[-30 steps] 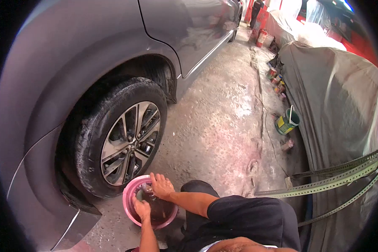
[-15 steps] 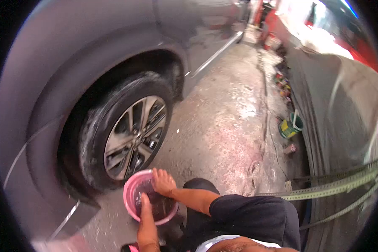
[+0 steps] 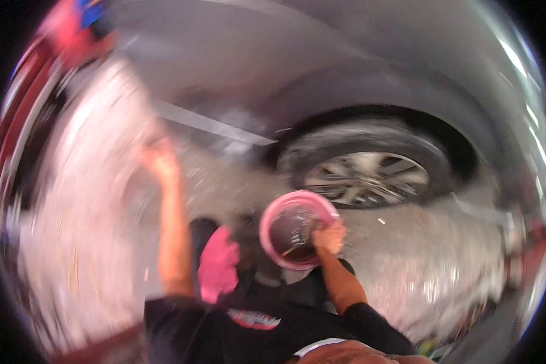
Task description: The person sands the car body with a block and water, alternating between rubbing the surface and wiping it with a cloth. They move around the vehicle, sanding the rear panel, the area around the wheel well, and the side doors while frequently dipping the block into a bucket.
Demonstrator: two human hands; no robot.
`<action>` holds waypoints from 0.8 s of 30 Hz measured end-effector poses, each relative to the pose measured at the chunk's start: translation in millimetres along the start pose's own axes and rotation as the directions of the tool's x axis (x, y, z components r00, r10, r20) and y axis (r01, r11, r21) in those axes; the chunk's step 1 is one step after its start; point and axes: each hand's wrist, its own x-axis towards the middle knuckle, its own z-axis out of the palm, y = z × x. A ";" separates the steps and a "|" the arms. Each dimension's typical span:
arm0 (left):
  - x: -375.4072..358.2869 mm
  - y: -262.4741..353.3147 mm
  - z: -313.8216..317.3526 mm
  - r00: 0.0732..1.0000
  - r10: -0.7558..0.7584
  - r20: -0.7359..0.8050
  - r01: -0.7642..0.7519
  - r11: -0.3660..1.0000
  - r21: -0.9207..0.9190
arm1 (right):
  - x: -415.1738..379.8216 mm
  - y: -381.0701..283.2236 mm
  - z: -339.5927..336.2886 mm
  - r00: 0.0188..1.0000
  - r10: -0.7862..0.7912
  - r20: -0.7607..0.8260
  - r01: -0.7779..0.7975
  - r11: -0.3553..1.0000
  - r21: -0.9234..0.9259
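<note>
Pink basin (image 3: 297, 229) sits on the wet concrete floor (image 3: 406, 267), just in front of the person's knees and close to the car wheel (image 3: 370, 177), with a strip of floor showing between them. The whole view is smeared by motion, so fine detail is hard to read. The basin is round, with a bright pink rim and a dark inside that looks as if it holds liquid; what lies in it cannot be made out.

The right hand (image 3: 329, 236) is at the basin's near right edge, fingers curled over or against the rim; whether it truly grips the rim or only rests on it I cannot tell through the blur. Its forearm runs back down to a dark sleeve (image 3: 370, 321).

The left hand (image 3: 159, 155) is raised well away from the basin, out to the left and higher in the view, at the end of an outstretched arm. It is too blurred to say whether it is closed or loose, or whether it carries anything.

A pink cloth-like shape (image 3: 217, 264) lies between the two arms, near the left knee and just left of the basin. Behind the wheel, the grey car body (image 3: 321, 73) fills the upper part of the view.
</note>
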 end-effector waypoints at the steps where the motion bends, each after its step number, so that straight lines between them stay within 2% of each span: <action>1: 36.9 -28.3 17.8 0.998 0.066 -0.013 -0.066 0.998 0.019 | 5.7 13.1 17.4 1.000 -0.010 0.004 0.010 1.000 -0.019; 2: 69.4 -67.0 32.3 0.986 0.165 0.030 -0.166 0.985 0.041 | -4.8 3.4 -5.9 0.995 -0.097 -0.037 0.096 0.995 -0.015; 3: 102.9 -114.7 53.8 0.957 0.283 0.065 -0.287 0.955 0.072 | -4.5 10.7 15.2 0.989 -0.035 -0.146 0.039 0.999 0.029; 4: 138.1 -163.0 86.8 0.916 0.396 0.060 -0.400 0.909 0.114 | -1.2 19.6 32.6 0.978 -0.044 -0.206 0.048 0.999 0.013; 5: 177.7 -222.7 134.5 0.847 0.532 0.001 -0.514 0.818 0.258 | -4.3 15.6 26.4 0.972 -0.012 -0.235 0.023 0.999 0.044; 6: 117.9 -160.5 152.8 0.974 0.226 -0.034 -0.228 0.949 -0.217 | 2.5 13.2 31.0 0.971 -0.025 -0.237 0.038 0.998 0.054; 7: 82.8 -75.8 133.2 0.993 -0.108 0.047 0.116 0.962 -0.247 | 2.0 17.4 18.6 0.959 0.026 -0.282 -0.006 0.997 0.072; 9: 53.3 -36.4 142.7 0.918 -0.355 -0.175 0.300 0.914 -0.274 | -2.9 11.8 18.4 0.984 -0.064 -0.165 0.077 0.994 0.076; 11: 11.9 -9.3 136.5 0.945 -0.305 -0.115 0.249 0.903 -0.350 | -5.7 11.0 6.9 0.981 -0.066 -0.183 0.075 0.996 0.043; 12: -7.5 -21.9 152.1 0.982 -0.085 -0.171 0.073 0.994 -0.076 | -9.3 14.6 7.7 0.982 -0.072 -0.175 0.080 0.996 0.039; 13: -33.3 -59.0 173.8 0.977 0.126 -0.170 -0.092 0.977 0.193 | -14.8 14.6 11.1 0.985 -0.059 -0.165 0.067 0.997 0.040; 14: -62.8 -96.4 200.9 0.776 0.579 -0.248 -0.498 0.805 0.321 | -14.3 15.9 13.6 0.978 -0.073 -0.194 0.080 0.996 0.031; 15: -107.0 -49.3 203.2 0.858 0.454 -0.238 -0.423 0.890 0.174 | -11.7 14.4 16.4 0.970 -0.088 -0.229 0.096 0.995 0.026; 16: -127.5 -37.0 204.4 0.798 0.560 -0.223 -0.525 0.828 0.199 | -10.3 12.1 16.6 0.968 -0.079 -0.237 0.089 0.996 0.030; 18: -110.5 -29.3 185.8 0.723 0.665 -0.188 -0.588 0.735 0.338 | -11.6 11.0 12.5 0.969 -0.075 -0.234 0.086 0.996 0.035; 19: -81.7 -25.6 175.7 0.786 0.579 -0.216 -0.497 0.800 0.336 | -8.1 11.7 13.8 0.970 -0.065 -0.235 0.074 0.997 0.030; 20: -26.9 -59.0 160.2 0.528 0.844 -0.098 -0.569 0.437 0.697 | -8.1 14.0 17.1 0.967 -0.085 -0.238 0.087 0.996 -0.004; 21: 6.1 -70.0 143.4 0.540 0.837 -0.087 -0.569 0.439 0.695 | -7.6 16.1 18.2 0.964 -0.112 -0.241 0.106 0.994 -0.040; 24: 82.4 -75.2 96.6 0.520 0.787 -0.331 -0.555 0.606 0.570 | -8.7 14.7 19.1 0.957 -0.124 -0.263 0.118 0.992 -0.036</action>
